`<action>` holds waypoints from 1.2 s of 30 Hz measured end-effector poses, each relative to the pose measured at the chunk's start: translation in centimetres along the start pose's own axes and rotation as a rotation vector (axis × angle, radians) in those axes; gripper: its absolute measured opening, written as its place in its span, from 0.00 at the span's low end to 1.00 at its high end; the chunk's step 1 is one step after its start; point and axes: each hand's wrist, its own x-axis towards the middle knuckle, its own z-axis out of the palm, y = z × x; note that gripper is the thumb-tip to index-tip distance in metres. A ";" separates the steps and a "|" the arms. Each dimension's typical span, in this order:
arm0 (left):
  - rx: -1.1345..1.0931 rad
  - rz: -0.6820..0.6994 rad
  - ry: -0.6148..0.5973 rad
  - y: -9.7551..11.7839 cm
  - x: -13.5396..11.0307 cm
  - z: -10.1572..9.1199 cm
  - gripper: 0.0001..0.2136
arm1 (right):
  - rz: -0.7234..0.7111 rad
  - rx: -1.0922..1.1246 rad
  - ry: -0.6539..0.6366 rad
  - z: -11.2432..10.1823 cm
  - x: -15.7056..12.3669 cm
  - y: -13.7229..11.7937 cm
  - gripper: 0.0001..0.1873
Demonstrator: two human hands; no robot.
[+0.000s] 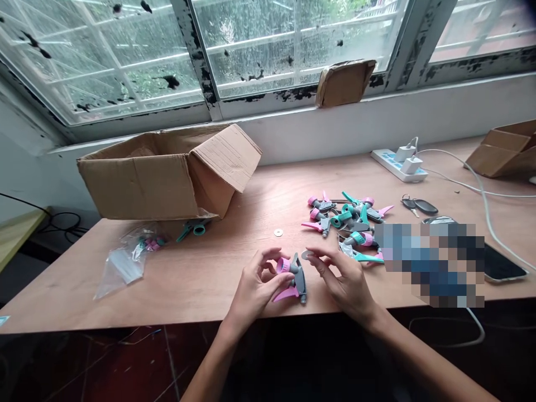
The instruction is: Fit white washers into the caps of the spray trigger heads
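My left hand is closed around a trigger spray head with a grey body, a pink collar and a pink trigger. The collar faces up and to the left between thumb and fingers. Just right of it, my right hand pinches a small white washer between thumb and fingertips, apart from the collar. Another flat white washer lies on the table beyond my left hand. To the right, a pile of similar spray heads in pink, teal and grey lies on the wood.
An open cardboard box stands at the back left. Before it lie a plastic bag and a teal spray head. Keys, a phone, a power strip and its cable are on the right. The table's front edge is close.
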 end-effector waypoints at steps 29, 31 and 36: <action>-0.010 0.295 -0.006 -0.1 -0.6 -0.1 0.12 | 0.064 0.023 -0.257 -0.5 -0.4 -0.2 0.14; 0.089 0.352 -0.002 -0.1 -0.5 -0.2 0.11 | 0.121 0.073 -0.278 -0.5 -0.2 -0.1 0.15; 0.435 0.425 0.057 0.3 -0.5 -0.4 0.15 | 0.093 0.094 -0.288 -0.4 0.1 -0.2 0.13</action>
